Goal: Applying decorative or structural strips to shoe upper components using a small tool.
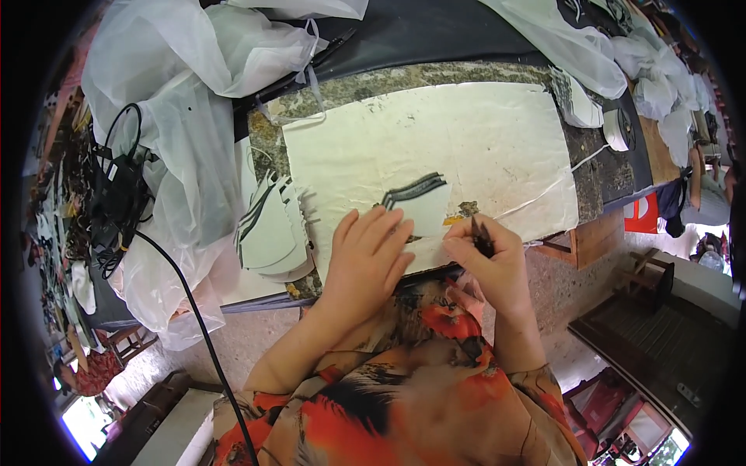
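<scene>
On the white board lies a pale cut piece point(423, 212) with black wavy strips along its upper edge. My left hand point(368, 252) rests at the left side of this piece, fingers stretched out, the tips touching its edge. Close by on the right, my right hand point(497, 260) is closed round a small dark pointed tool point(482, 235); its exact kind is mostly hidden by the fingers. A short yellow strip point(453, 220) and a dark brown smear point(468, 207) show just beyond that hand.
A stack of similar pale pieces point(273, 237) sits left of the white board point(497, 132). Translucent plastic bags point(175, 101) cover the left of the table. A black adapter with cable point(120, 182) hangs over them. At the right stands a white roll point(616, 130) with cord.
</scene>
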`<state>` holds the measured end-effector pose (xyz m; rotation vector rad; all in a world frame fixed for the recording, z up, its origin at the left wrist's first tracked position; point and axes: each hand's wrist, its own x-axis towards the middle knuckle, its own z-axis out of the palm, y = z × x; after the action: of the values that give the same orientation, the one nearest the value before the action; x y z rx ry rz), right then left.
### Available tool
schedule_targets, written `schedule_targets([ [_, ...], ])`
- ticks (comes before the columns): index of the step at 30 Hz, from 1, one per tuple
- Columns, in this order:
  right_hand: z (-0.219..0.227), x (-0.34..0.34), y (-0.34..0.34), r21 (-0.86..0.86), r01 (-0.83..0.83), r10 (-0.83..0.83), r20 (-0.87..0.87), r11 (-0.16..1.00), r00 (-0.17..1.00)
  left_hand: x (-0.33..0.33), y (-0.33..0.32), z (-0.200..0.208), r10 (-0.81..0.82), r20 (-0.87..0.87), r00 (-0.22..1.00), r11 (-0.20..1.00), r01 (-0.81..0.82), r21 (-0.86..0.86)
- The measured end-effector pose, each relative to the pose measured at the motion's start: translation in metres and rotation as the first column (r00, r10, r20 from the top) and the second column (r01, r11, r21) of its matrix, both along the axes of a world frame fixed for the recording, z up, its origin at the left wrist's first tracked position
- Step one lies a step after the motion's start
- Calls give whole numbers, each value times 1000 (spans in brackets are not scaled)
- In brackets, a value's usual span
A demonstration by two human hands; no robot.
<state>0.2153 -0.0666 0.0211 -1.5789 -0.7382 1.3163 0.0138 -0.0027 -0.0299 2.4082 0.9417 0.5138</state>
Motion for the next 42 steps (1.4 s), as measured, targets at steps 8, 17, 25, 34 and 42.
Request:
schedule_targets([
  [8, -15, 3, 31, -75, -70, 81, 148, 995, 986, -2, -14, 0, -8, -17, 1000, 1000, 9, 15],
  [17, -34, -5, 41, -10, -194, 174, 484, 981, 857, 0, -14, 1, -7, -24, 1000, 1000, 7, 22],
  [25, -31, 1, 46, -25, -267, 242, 509, 963, 826, -1, -13, 1, -11, -21, 1000, 1000, 11, 5],
  [34, -30, 3, 48, -49, -276, 260, 522, 960, 812, 3, -5, 5, -11, -59, 998, 1000, 12, 17],
  [42, -32, 6, 46, 7, -282, 229, 563, 959, 794, 5, -7, 6, 11, -109, 994, 998, -5, 55],
])
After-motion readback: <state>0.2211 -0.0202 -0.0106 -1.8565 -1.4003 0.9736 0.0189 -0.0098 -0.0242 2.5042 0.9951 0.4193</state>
